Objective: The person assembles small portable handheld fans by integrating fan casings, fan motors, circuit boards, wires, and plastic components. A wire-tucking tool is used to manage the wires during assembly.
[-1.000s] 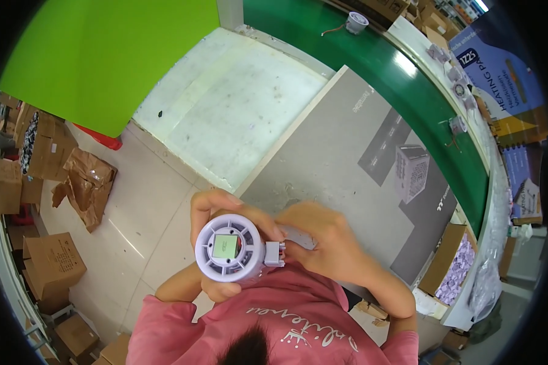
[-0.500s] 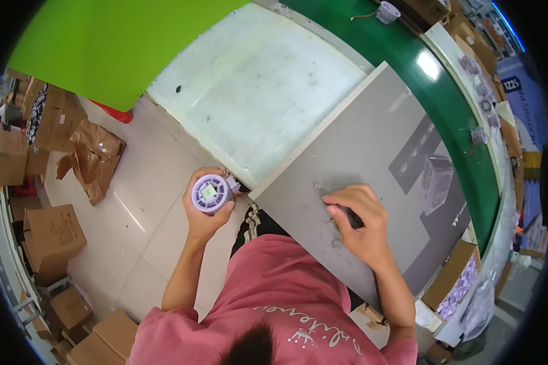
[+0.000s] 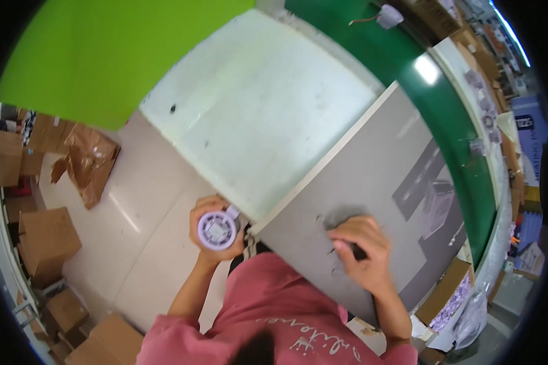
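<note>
My left hand [image 3: 208,205] is wrapped round a round lavender plastic housing [image 3: 202,232]. Its open face points up, showing a ring of ribs, a pale square piece in the middle and a small tab at the side. Over the flat grey printed box [image 3: 341,182], my right hand [image 3: 368,248] is closed, thumb and fingertips pinched together. Whatever is between those fingertips is too small or hidden to name. Several tiny dark bits, one of them a small dark speck [image 3: 318,217], lie on the box beside the fingertips.
A whitish worktop [image 3: 256,115] lies ahead, with a bright green panel [image 3: 103,55] at its left. On the green bench surface [image 3: 432,91] at right is another lavender housing [image 3: 389,16] with wires. An open carton [image 3: 447,292] holds lavender parts; cardboard boxes [image 3: 47,240] stand on the floor left.
The whole view has shifted, with the worktop and grey box sitting lower. My left hand still holds the housing, now slightly lower and further right. My right hand stays pinched over the box.
</note>
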{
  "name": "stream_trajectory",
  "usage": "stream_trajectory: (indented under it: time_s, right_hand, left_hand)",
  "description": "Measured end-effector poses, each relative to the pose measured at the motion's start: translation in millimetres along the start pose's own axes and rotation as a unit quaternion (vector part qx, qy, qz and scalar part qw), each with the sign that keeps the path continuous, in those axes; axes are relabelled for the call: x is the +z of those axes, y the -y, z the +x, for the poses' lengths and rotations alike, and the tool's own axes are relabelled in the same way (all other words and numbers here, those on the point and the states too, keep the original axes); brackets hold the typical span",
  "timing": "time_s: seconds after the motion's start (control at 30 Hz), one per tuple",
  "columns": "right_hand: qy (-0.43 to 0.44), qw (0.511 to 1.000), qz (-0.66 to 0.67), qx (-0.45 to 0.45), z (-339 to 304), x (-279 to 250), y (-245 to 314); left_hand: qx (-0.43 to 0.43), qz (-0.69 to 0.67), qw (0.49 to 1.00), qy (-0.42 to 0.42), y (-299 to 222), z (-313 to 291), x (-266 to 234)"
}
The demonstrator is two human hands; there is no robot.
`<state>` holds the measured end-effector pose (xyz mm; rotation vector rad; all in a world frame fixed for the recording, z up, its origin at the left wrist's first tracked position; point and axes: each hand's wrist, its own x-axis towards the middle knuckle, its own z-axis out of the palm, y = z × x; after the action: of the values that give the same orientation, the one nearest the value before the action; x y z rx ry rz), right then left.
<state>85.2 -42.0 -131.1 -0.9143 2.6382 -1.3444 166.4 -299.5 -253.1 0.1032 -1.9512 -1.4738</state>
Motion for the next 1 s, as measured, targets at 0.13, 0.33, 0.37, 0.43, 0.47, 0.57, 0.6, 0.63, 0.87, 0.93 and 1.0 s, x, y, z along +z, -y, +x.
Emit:
stream_trajectory:
  time_s: [0.13, 0.33, 0.37, 0.43, 0.47, 0.57, 0.6, 0.63, 0.87, 0.93, 1.0]
  right_hand:
    - [-0.008, 0.998, -0.054, -0.012, 57.3, -50.7, 11.4]
    - [-0.072, 0.94, -0.308, -0.128, 256.2, -100.2, -71.8]
    - [-0.087, 0.926, -0.339, -0.138, 293.7, -103.4, -103.8]
    - [-0.098, 0.907, -0.393, -0.118, 354.8, -99.1, -154.7]
    - [-0.094, 0.899, -0.418, -0.088, 379.7, -92.4, -175.4]
    - [-0.024, 0.915, -0.401, 0.048, 414.8, -94.6, -230.2]
    - [-0.041, 0.915, -0.391, 0.092, 416.0, -92.0, -229.2]
    - [-0.069, 0.915, -0.398, 0.03, 410.7, -89.0, -228.3]
    - [-0.016, 0.954, -0.258, -0.151, 275.3, -56.6, -57.5]
    - [0.01, 0.955, -0.256, -0.15, 222.6, -47.9, -32.2]
    - [0.055, 0.919, -0.331, -0.208, 178.6, -52.9, -19.8]
  left_hand:
    - [-0.022, -0.01, 1.0, 0.014, 4.0, -0.2, -6.0]
    - [0.017, 0.021, 0.999, 0.034, 5.8, 2.5, -15.1]
    - [0.015, 0.004, 1.0, 0.027, 4.0, 1.4, -13.8]
    - [-0.004, -0.021, 1.0, 0.02, 1.1, -5.7, -15.8]
    - [-0.001, -0.029, 0.999, 0.015, -2.5, -5.7, -13.7]
    - [-0.016, -0.036, 0.999, 0.036, 1.9, -7.2, -12.2]
    - [-0.028, -0.021, 0.998, 0.045, 4.8, -11.0, -14.1]
    - [0.005, 0.038, 0.998, 0.056, 1.4, -6.2, -13.7]
    - [-0.023, -0.057, 0.997, -0.056, 17.3, -21.6, 3.9]
    - [-0.043, -0.113, 0.991, -0.06, 15.8, -17.6, 5.9]
    - [-0.003, -0.115, 0.992, -0.053, 20.3, -3.6, 8.1]
